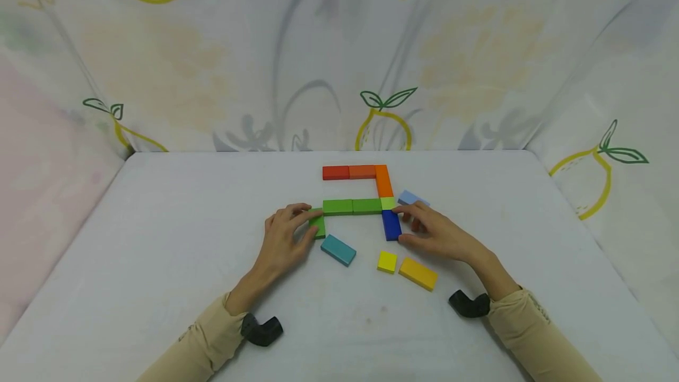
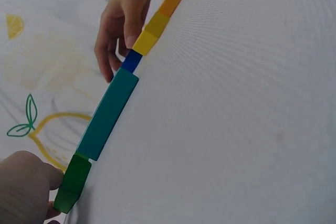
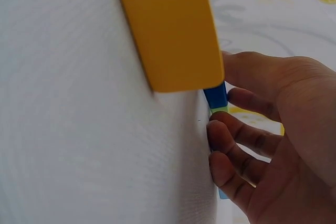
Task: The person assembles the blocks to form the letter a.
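Observation:
My left hand (image 1: 286,237) grips a green block (image 1: 317,224) between thumb and index finger, at the left end of a row of two green blocks (image 1: 338,208). My right hand (image 1: 437,230) has its thumb and index finger at the right side of a dark blue block (image 1: 391,226), apparently pinching its ends. That block lies against a small light green block (image 1: 388,203), which joins the green row and an orange block (image 1: 384,181). Beyond, a red block (image 1: 336,173) and a red-orange block (image 1: 362,172) lie end to end, meeting the orange one.
A teal block (image 1: 338,250) lies loose near my left hand. A small yellow block (image 1: 387,262) and a yellow-orange block (image 1: 418,274) lie in front of my right hand. Partly behind its fingers is a light blue block (image 1: 412,198). A lemon-printed cloth hangs behind the table (image 1: 175,205).

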{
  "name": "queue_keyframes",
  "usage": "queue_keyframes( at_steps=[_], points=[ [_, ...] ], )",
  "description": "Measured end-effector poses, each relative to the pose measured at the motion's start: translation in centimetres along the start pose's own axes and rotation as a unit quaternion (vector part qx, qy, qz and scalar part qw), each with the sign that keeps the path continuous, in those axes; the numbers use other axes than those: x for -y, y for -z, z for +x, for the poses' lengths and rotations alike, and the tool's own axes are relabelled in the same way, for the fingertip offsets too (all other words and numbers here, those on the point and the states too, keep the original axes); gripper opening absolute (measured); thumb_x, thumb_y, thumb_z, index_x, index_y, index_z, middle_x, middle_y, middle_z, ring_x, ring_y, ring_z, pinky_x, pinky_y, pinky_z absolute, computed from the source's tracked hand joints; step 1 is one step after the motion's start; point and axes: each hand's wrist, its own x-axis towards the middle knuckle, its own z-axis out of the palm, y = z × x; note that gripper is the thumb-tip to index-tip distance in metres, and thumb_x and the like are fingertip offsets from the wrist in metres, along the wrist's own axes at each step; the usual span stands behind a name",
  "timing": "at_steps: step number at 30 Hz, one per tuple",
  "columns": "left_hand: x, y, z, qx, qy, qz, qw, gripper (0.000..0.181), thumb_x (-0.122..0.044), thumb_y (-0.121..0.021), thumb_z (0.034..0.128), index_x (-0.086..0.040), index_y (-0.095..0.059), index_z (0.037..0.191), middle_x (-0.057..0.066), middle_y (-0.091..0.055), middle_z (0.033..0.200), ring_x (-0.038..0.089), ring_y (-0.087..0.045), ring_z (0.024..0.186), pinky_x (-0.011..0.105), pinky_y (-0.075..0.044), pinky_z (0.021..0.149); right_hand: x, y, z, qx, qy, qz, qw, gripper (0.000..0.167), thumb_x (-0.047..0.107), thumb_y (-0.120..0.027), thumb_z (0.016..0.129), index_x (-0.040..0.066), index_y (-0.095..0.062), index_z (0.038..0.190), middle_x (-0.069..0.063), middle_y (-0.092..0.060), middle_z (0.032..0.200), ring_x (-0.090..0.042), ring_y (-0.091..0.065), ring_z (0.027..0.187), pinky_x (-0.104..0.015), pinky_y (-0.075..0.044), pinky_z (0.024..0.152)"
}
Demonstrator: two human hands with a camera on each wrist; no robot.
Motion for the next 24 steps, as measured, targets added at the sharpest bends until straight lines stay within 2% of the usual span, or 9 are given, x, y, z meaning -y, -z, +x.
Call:
queue_keyframes(
  at_steps=[18, 21, 24],
  points=[
    [0.03, 0.24, -0.06, 0.003, 0.012, -0.006, 0.9999, 0.03, -0.019, -0.062, 0.0916, -0.014, -0.064, 0.121, 0.008, -0.058, 0.131, 0.029, -0.05, 0.116, 0.05, -0.029, 0.095, 0.23, -0.06, 0.03, 0.0, -0.001, -0.001, 1.0, 0.05, 0.031, -0.066, 0.089, 0.02, -0.048, 0.134, 0.002, -0.053, 0.109, -0.012, -0.049, 0.09, -0.027, -0.046, 0.077],
    [0.03, 0.15, 0.01, -0.002, 0.0, -0.008, 1.0, 0.031, -0.021, -0.063, 0.0904, -0.013, -0.064, 0.12, 0.01, -0.057, 0.13, 0.029, -0.05, 0.116, 0.051, -0.028, 0.096, 0.29, 0.01, 0.0, 0.0, -0.001, -0.004, 1.0, 0.049, 0.031, -0.065, 0.089, 0.021, -0.048, 0.134, 0.001, -0.053, 0.109, -0.012, -0.049, 0.09, -0.027, -0.046, 0.077],
    [0.05, -0.06, 0.14, 0.002, -0.04, -0.002, 0.9992, 0.033, -0.024, -0.066, 0.0875, -0.014, -0.064, 0.119, 0.01, -0.054, 0.129, 0.029, -0.048, 0.118, 0.051, -0.029, 0.097, 0.31, 0.13, -0.08, 0.0, -0.003, -0.004, 1.0, 0.049, 0.03, -0.065, 0.089, 0.021, -0.048, 0.134, 0.001, -0.053, 0.109, -0.012, -0.049, 0.089, -0.027, -0.046, 0.076]
  ],
)
